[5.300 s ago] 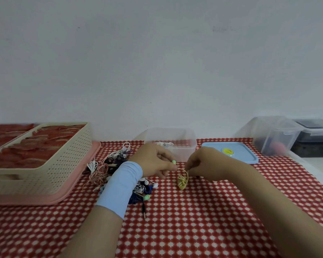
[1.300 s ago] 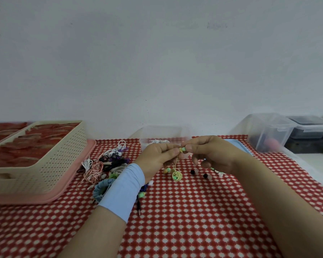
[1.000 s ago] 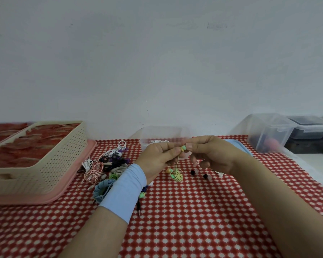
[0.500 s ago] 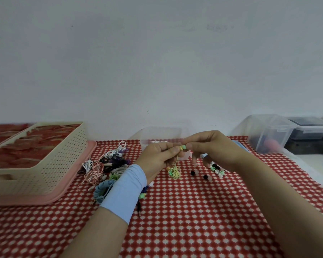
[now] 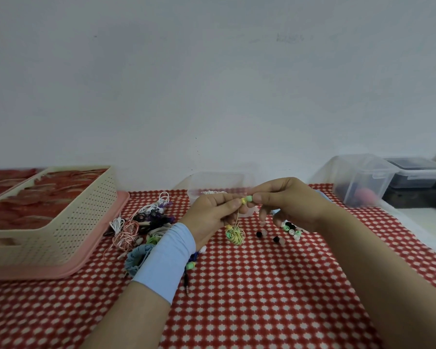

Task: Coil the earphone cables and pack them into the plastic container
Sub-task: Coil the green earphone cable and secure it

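Note:
My left hand [image 5: 213, 215] and my right hand [image 5: 291, 201] meet above the table and pinch the green and yellow earbud [image 5: 246, 199] between their fingertips. From it a thin cable hangs down to a small yellow-green coil [image 5: 235, 235] just above the cloth. Behind the hands stands the clear plastic container [image 5: 218, 182] with a white coiled earphone inside. A heap of tangled earphones [image 5: 141, 227] in white, pink, purple and blue lies left of my left wrist.
A cream perforated basket [image 5: 61, 222] sits on a pink tray [image 5: 101, 248] at the left. Loose black, white and green ear tips [image 5: 291, 229] lie under my right hand. A blue lid is mostly hidden behind that hand. Clear storage boxes [image 5: 363, 182] stand at the far right.
Over the last second both hands stayed together on the earbud, with the coil dangling beneath. Five seconds ago they held the coil lower, near the cloth.

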`<state>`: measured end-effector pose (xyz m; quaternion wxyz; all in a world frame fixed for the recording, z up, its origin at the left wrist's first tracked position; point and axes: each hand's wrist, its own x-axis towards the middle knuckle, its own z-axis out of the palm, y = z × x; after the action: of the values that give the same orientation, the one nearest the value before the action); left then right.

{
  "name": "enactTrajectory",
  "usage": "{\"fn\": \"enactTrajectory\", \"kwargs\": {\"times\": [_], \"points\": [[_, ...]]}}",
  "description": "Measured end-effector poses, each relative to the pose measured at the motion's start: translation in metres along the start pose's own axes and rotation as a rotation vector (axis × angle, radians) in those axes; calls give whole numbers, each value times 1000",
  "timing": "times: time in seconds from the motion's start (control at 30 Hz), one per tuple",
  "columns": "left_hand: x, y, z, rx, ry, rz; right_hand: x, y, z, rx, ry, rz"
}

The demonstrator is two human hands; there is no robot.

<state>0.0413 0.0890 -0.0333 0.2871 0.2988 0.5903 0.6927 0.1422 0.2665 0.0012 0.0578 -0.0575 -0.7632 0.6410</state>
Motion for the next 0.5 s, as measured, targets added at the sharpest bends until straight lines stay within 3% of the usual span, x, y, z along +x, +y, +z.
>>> {"fn": "enactTrajectory", "kwargs": {"times": [0.5], "points": [[0, -1, -1, 26, -9, -7, -1, -1, 1, -27, -44, 45]]}}
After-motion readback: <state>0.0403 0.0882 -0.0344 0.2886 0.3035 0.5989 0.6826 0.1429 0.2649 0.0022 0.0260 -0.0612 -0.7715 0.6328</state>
